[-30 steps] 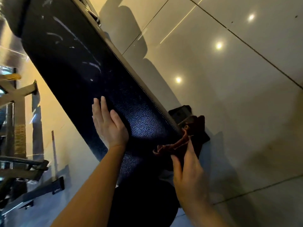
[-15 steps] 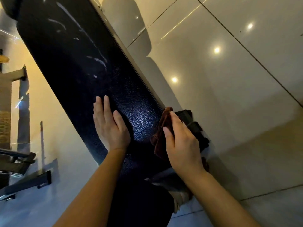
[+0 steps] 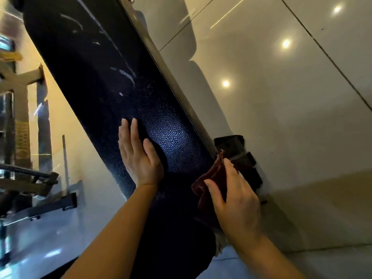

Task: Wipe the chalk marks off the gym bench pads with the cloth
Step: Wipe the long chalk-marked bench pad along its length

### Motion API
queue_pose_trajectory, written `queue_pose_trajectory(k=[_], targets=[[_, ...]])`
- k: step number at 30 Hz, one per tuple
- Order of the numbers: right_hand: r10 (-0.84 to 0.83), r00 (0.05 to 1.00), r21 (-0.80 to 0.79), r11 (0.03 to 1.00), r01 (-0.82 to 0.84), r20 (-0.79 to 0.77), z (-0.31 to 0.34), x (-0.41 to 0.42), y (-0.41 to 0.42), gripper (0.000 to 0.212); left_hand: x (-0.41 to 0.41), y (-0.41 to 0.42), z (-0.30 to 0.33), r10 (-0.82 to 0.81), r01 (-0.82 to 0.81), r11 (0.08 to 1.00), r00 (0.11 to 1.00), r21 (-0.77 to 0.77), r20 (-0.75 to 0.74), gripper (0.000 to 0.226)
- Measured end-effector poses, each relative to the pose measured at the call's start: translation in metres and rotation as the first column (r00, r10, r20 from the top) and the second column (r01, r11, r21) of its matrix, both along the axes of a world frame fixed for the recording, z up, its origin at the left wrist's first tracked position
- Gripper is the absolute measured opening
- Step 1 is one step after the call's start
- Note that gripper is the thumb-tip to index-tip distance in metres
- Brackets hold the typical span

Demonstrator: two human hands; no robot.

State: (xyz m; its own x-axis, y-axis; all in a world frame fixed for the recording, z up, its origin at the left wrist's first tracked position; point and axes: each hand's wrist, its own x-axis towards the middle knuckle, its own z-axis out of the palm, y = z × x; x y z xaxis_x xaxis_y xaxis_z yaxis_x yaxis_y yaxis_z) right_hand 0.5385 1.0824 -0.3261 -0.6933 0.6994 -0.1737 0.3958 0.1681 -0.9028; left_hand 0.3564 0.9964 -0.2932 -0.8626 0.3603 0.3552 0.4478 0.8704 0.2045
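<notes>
Wiping has not reached the marks yet, by my reading: your right hand (image 3: 234, 196) lies on the dark red cloth (image 3: 211, 178) at the near right edge of the bench pad (image 3: 171, 137), fingers fairly straight over it with the thumb tucked against the fabric; whether they truly pinch it you cannot tell from here. Your left hand (image 3: 138, 154) rests flat on the pad, fingers straight and close together, bracing it. The chalk marks (image 3: 125, 74) sit well up the pad, far from the cloth, as pale streaks and specks. Next you need to bring the cloth up across the textured surface to those streaks and press firmly, keeping the left hand clear of its path
</notes>
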Motion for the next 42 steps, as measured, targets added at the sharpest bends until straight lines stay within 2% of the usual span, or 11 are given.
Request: queue_pose_trajectory(k=[4,10,12,14,16,20,23,28,34,39,42], targets=[[0.046,0.997,0.018,0.999,-0.045,-0.070,0.003,-0.020,0.008,0.066,-0.001,-0.001,0.000,-0.003,0.003,1.000,1.000,0.017,0.000,0.054],[0.149,0.973,0.242,0.965,-0.104,-0.174,0.005,-0.050,0.025,0.055,0.000,0.000,-0.001,-0.004,0.004,1.000,1.000,0.019,0.000,0.053],[0.221,0.963,0.444,0.886,-0.132,-0.153,0.002,-0.043,0.021,0.050,0.001,0.001,-0.001,0.003,-0.003,1.000,1.000,0.011,0.007,0.052],[0.356,0.932,0.642,0.729,-0.236,-0.062,-0.005,-0.028,0.007,0.048,0.002,-0.001,0.000,0.015,-0.015,1.000,1.000,0.002,0.014,0.052],[0.455,0.886,0.724,0.581,-0.372,0.090,-0.008,-0.014,-0.009,0.049,0.003,0.000,0.003,0.006,-0.006,1.000,1.000,-0.005,0.020,0.051],[0.495,0.820,0.710,0.464,-0.529,0.288,-0.001,-0.017,-0.012,0.054,0.007,-0.003,0.015,-0.010,-0.005,0.990,0.995,0.141,0.102,0.050],[0.570,0.755,0.714,0.377,-0.591,0.324,0.012,-0.041,-0.002,0.058,0.028,-0.031,0.025,0.145,-0.179,0.938,0.980,0.298,0.134,0.048],[0.648,0.673,0.725,0.262,-0.637,0.357,0.047,-0.148,0.026,0.063,0.071,-0.102,0.025,0.324,-0.401,0.849,0.910,0.345,0.259,0.045],[0.517,0.764,0.734,0.329,-0.594,0.386,0.066,-0.198,-0.006,0.064,0.083,-0.122,0.030,0.372,-0.492,0.773,0.863,0.401,0.341,0.034],[0.623,0.681,0.648,0.342,-0.681,0.386,0.057,-0.156,-0.057,0.062,0.080,-0.122,0.045,0.386,-0.520,0.739,0.848,0.428,0.365,0.022],[0.740,0.561,0.560,0.302,-0.771,0.372,0.043,-0.101,-0.095,0.061,0.078,-0.117,0.050,0.361,-0.524,0.724,0.842,0.449,0.400,0.023]])
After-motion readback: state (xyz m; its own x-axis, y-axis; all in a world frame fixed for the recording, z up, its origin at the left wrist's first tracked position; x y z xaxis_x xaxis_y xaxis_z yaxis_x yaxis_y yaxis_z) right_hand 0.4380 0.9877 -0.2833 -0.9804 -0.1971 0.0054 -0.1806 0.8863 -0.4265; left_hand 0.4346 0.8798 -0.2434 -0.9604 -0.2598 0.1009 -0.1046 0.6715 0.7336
